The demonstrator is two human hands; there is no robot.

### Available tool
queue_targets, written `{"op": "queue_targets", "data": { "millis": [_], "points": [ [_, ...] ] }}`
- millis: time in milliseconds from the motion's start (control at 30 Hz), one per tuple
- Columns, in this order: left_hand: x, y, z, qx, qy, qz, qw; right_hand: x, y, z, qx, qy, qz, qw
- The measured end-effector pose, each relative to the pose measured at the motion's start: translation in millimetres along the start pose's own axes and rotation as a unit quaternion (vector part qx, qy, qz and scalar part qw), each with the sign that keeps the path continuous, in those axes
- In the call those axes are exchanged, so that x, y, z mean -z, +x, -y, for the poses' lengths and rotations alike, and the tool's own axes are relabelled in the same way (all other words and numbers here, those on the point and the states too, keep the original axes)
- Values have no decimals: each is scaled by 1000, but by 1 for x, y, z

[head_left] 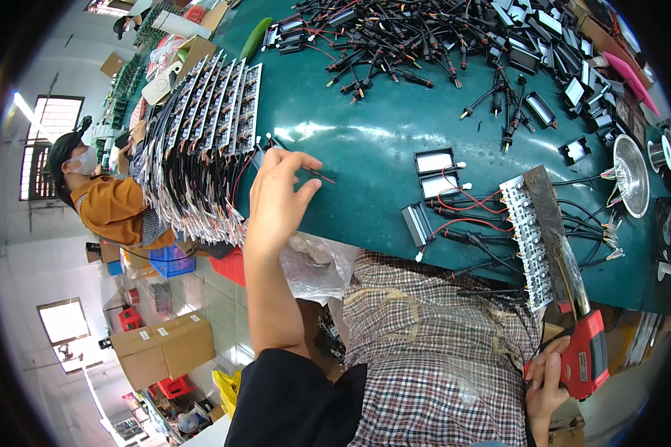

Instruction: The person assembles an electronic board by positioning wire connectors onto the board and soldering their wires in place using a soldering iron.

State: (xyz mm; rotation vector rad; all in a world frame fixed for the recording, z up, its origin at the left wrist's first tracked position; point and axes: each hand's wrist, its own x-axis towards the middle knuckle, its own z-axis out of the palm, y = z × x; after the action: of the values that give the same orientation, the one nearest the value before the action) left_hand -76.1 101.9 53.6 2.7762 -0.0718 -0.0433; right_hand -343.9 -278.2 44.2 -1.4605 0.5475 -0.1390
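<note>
My left hand point(276, 190) reaches over the table's left part, thumb and index finger spread apart. Behind it lie a small dark case point(258, 157) and a thin red wire point(324, 177); whether the hidden fingers touch them I cannot tell. At lower right, my right hand point(548, 376) is closed round a red and black soldering gun point(590, 354), whose metal barrel points up at the table edge. Next to the barrel stands a white row of small parts point(524, 242) against a dark bar point(550, 216), with black cables on both sides. Black cases point(435, 173) with red wires lie beside it.
A tall stack of wired strips point(212, 112) stands left of my hand. Black cables point(402, 45) and cases point(537, 37) heap up at the back, near a cucumber point(257, 39). At right are a clear round dish point(631, 176) and a wire spool point(661, 153). A co-worker point(112, 194) sits left.
</note>
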Motion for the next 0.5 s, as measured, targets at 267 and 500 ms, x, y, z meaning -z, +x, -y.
{"op": "queue_targets", "data": {
  "millis": [267, 500],
  "points": [
    [-17, 10, 27, -34, -46, 67, 996, -5, 0, 2, -5, -12, 22, 1000],
    [-27, 5, -22, 22, -203, -63, 977, -12, 0, 8, -27, -5, -3, 1000]
  ]
}}
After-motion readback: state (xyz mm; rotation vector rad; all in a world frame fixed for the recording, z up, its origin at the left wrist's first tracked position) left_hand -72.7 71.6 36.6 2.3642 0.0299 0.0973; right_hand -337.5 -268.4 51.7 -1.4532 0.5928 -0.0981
